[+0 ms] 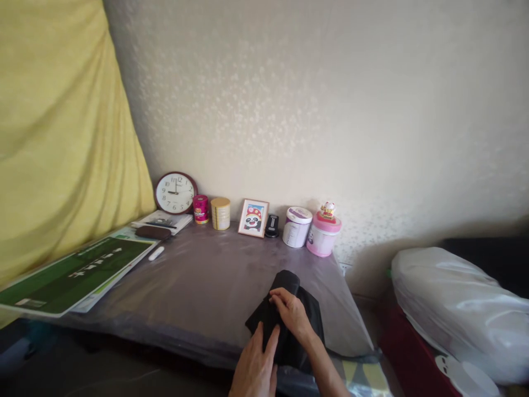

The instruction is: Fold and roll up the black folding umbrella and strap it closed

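A black folded cloth item (309,314), with loose layers and pointed flaps, lies near the front edge of the covered table. Its exact kind cannot be made out. My right hand (291,314) rests over its middle, fingers bent in a pinch at the fabric. Lower down, my left hand (258,358) touches the near left side of the cloth, with its fingers stretched out and apart. The underside of the bundle is hidden by both hands and its own folds.
Along the wall stand a clock (176,193), a pink tin (200,209), a yellow-lidded can (220,214), a framed panda picture (253,218) and two tubs (296,227). Green boards (82,270) lie left on the table (198,292). A white plastic bag (454,303) sits right.
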`<action>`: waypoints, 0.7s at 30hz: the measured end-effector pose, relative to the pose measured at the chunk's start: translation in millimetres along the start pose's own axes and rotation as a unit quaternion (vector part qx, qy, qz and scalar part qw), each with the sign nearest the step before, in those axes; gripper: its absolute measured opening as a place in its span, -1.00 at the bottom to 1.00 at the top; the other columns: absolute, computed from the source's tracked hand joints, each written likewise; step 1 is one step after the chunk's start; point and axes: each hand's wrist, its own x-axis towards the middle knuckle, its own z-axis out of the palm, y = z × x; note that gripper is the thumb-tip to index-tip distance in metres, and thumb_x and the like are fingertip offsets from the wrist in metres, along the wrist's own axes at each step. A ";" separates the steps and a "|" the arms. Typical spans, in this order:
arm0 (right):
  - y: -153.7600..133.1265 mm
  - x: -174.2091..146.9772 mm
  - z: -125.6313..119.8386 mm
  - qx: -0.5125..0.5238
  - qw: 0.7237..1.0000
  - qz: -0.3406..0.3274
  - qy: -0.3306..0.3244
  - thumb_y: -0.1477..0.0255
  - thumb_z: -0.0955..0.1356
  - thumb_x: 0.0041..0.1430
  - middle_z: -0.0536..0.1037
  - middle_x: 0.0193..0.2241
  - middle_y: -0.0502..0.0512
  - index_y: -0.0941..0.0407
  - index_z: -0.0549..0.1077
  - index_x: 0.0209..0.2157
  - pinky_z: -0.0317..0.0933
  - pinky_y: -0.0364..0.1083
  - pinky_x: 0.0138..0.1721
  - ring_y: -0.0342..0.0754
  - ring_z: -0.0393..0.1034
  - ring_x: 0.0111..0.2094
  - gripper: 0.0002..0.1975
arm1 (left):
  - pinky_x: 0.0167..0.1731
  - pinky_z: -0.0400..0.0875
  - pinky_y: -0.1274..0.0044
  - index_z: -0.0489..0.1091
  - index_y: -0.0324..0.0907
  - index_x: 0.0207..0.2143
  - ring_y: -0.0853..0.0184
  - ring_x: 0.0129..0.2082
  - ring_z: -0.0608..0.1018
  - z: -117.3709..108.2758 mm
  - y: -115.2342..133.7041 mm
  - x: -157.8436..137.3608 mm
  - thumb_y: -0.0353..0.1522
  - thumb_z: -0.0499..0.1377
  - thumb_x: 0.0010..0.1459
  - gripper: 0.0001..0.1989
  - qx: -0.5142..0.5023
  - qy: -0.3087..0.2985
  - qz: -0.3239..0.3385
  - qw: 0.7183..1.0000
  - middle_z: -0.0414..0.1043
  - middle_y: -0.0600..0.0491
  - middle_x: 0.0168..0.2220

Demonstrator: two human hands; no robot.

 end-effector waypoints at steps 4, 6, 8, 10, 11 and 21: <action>-3.2 1.6 -0.4 0.020 0.999 0.033 -0.018 0.32 0.17 0.16 0.53 -0.39 -0.01 0.10 0.40 -0.23 0.21 -0.15 -0.34 -0.14 0.37 -0.48 -0.74 | -0.03 0.31 0.40 0.05 -0.33 0.18 0.16 0.03 0.36 5.4 -12.3 -7.7 -0.34 -0.09 0.14 -0.46 0.000 0.050 0.008 0.999 0.15 -0.27 0.10; -5.2 3.1 -0.2 0.008 0.999 0.038 -0.021 0.33 0.17 0.16 0.54 -0.39 -0.02 0.11 0.41 -0.23 0.20 -0.15 -0.36 -0.15 0.36 -0.49 -0.74 | -0.07 0.34 0.36 0.21 -0.27 0.07 0.15 -0.05 0.40 1.9 -14.7 -9.7 -0.31 -0.07 0.14 -0.55 0.013 0.102 0.009 0.995 0.22 -0.24 0.03; -6.8 4.5 0.1 -0.010 0.999 0.031 -0.024 0.34 0.17 0.17 0.54 -0.39 -0.03 0.10 0.41 -0.23 0.19 -0.16 -0.35 -0.15 0.37 -0.47 -0.74 | -0.05 0.32 0.33 0.31 -0.21 -0.08 0.15 -0.02 0.38 -2.9 -12.3 -8.2 -0.30 -0.04 0.12 -0.66 0.021 0.165 0.024 0.986 0.21 -0.19 0.02; -7.8 5.2 0.0 -0.027 0.999 0.019 -0.025 0.35 0.17 0.18 0.54 -0.38 -0.04 0.10 0.41 -0.23 0.19 -0.16 -0.31 -0.14 0.40 -0.40 -0.75 | 0.00 0.28 0.33 0.30 -0.18 -0.09 0.15 0.05 0.32 -4.1 -6.8 -3.1 -0.29 -0.02 0.11 -0.67 0.023 0.214 0.062 0.975 0.15 -0.14 0.08; -8.3 5.0 -0.2 -0.034 0.999 0.012 -0.026 0.36 0.17 0.19 0.54 -0.38 -0.04 0.10 0.41 -0.23 0.18 -0.16 -0.28 -0.13 0.41 -0.36 -0.76 | 0.02 0.26 0.32 0.27 -0.17 -0.03 0.14 0.09 0.27 -2.4 -3.9 0.2 -0.28 0.00 0.10 -0.62 0.027 0.228 0.084 0.970 0.10 -0.12 0.12; 2.8 -9.1 1.2 -0.095 0.978 -0.187 -0.017 0.36 0.19 0.23 0.52 -0.26 -0.02 0.03 0.49 -0.28 -0.02 -0.02 0.08 -0.06 0.24 -0.01 -0.76 | 0.17 0.00 0.33 -0.13 -0.32 0.23 0.03 0.24 -0.10 28.3 1.9 21.3 -0.56 0.09 -0.27 -0.07 0.023 0.047 0.016 0.998 -0.31 -0.24 0.26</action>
